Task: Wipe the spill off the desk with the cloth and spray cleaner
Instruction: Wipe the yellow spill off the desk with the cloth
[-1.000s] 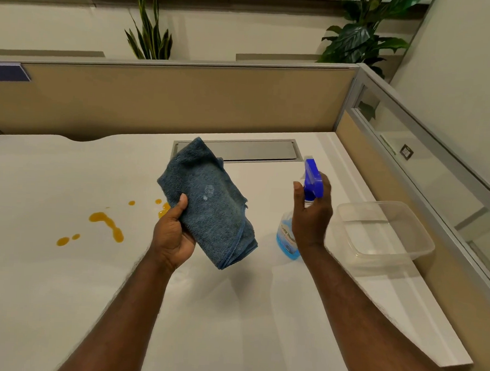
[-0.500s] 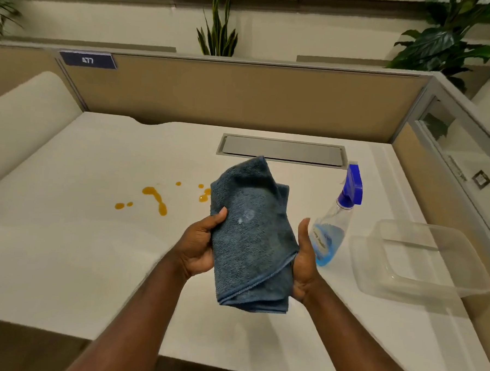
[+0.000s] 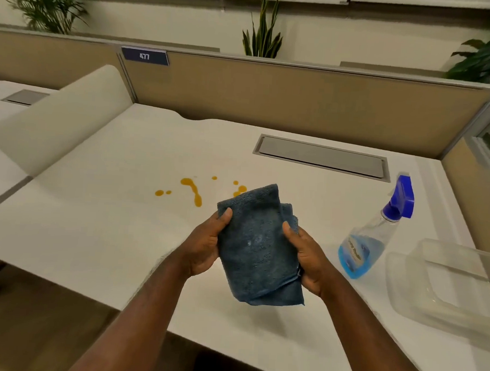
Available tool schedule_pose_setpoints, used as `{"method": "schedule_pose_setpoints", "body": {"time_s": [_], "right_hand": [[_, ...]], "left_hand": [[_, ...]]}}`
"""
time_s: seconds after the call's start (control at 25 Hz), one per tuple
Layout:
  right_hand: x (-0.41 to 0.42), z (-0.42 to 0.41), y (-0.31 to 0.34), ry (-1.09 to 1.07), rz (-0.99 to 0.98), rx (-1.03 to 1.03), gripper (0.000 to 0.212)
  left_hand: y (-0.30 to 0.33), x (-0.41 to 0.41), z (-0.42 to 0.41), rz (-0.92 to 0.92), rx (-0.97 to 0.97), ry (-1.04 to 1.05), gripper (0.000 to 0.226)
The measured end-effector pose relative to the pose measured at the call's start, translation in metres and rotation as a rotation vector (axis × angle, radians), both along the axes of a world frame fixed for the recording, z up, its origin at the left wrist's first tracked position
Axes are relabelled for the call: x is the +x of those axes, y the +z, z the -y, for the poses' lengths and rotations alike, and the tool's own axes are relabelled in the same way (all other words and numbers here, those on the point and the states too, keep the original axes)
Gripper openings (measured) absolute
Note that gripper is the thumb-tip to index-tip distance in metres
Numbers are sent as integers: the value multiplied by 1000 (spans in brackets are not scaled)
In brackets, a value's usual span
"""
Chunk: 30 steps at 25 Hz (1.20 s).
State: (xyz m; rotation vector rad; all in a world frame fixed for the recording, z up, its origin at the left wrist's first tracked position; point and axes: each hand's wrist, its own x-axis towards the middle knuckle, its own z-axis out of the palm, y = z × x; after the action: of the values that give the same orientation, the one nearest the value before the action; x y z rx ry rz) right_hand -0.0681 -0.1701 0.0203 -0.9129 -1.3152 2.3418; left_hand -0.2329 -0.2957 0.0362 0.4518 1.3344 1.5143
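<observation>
Holding a folded blue-grey microfibre cloth (image 3: pixel 259 245) mid-frame above the white desk (image 3: pixel 100 223), left hand (image 3: pixel 203 248) and right hand (image 3: pixel 308 259) each clamp one side of it, thumbs on top. Orange liquid spill (image 3: pixel 194 189) lies on the desk just above-left of the cloth, unwiped. Clear spray bottle with blue trigger (image 3: pixel 377 234) stands right of the hands, untouched, beside a clear plastic container (image 3: pixel 446 283) at the right edge.
</observation>
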Motion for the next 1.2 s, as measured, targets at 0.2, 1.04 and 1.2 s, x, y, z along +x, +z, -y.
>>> {"method": "schedule_pose_setpoints", "body": {"time_s": [0.2, 1.04, 1.2], "right_hand": [[-50, 9, 11, -32, 4, -32, 49], [-172, 7, 37, -244, -84, 185, 30], [-168, 2, 29, -181, -177, -15, 42]], "left_hand": [[6, -57, 9, -53, 173, 16, 35], [60, -201, -21, -887, 218, -305, 18], [58, -199, -35, -685, 131, -102, 17]]}}
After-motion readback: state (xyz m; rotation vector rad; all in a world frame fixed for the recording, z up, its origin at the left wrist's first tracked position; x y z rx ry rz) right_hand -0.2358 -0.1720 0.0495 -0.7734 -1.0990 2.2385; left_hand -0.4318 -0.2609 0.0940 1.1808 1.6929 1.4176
